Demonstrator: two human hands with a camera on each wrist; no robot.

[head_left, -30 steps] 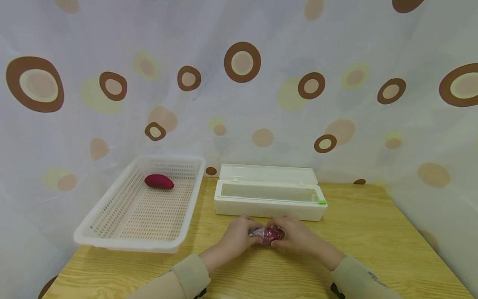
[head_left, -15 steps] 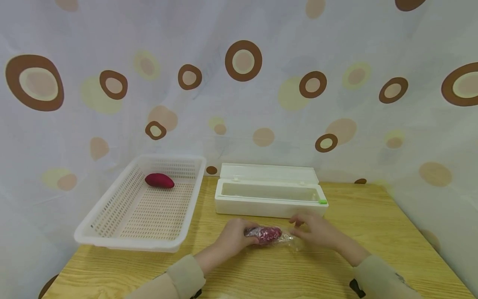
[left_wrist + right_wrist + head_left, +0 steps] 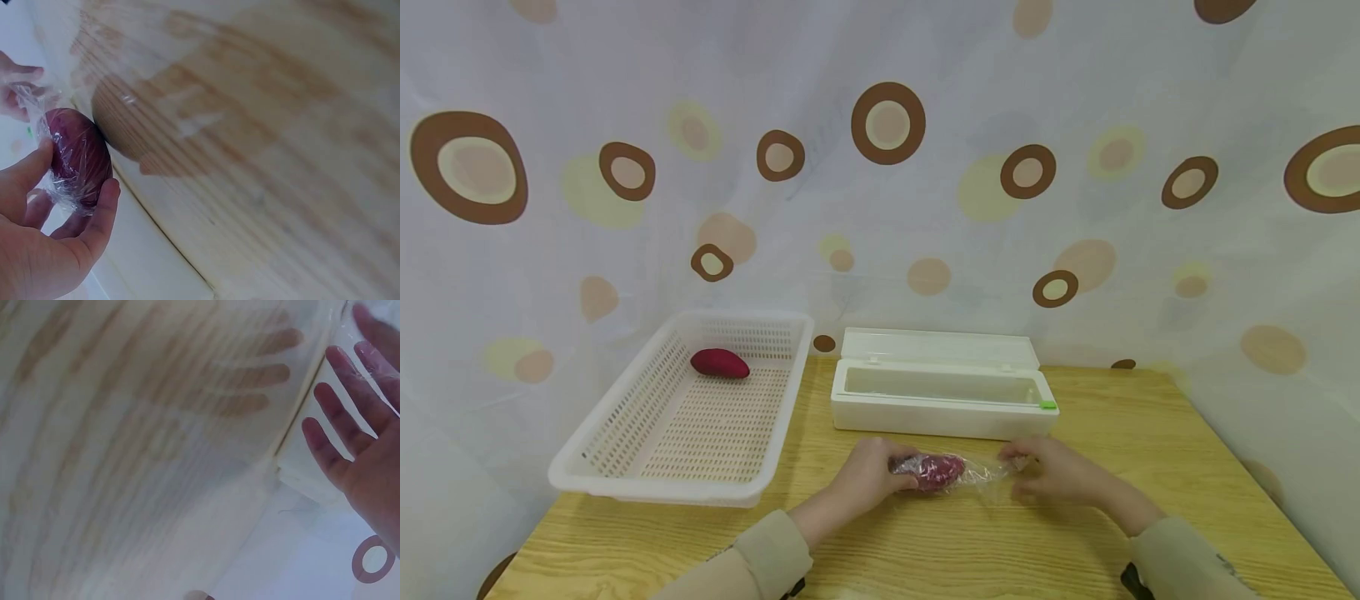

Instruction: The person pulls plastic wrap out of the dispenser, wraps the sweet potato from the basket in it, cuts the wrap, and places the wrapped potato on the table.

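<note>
- On the worktop (image 3: 925, 550), well in from its left and right edges, the film-wrapped red item (image 3: 942, 472) is just in front of the white box (image 3: 940, 423); whether it rests or is slightly lifted, I cannot tell.
- At its left end, the left hand (image 3: 865, 477) pinches it between thumb and fingers; the right hand (image 3: 1062, 472) has straight, spread fingers by the film tail (image 3: 981, 473), fingertip contact unclear.
- Straightening that tail seems the step in hand; the next move probably calls for folding it snugly over while the left hand steadies the item; thin film may cling to fingers.
- Near the back edge, the box has its lid (image 3: 940, 348) raised and stands close behind both hands, limiting room there.
- Toward the left edge, the white basket (image 3: 647, 490) holds a bare red item (image 3: 720, 363) in its far part; neither obstructs.
</note>
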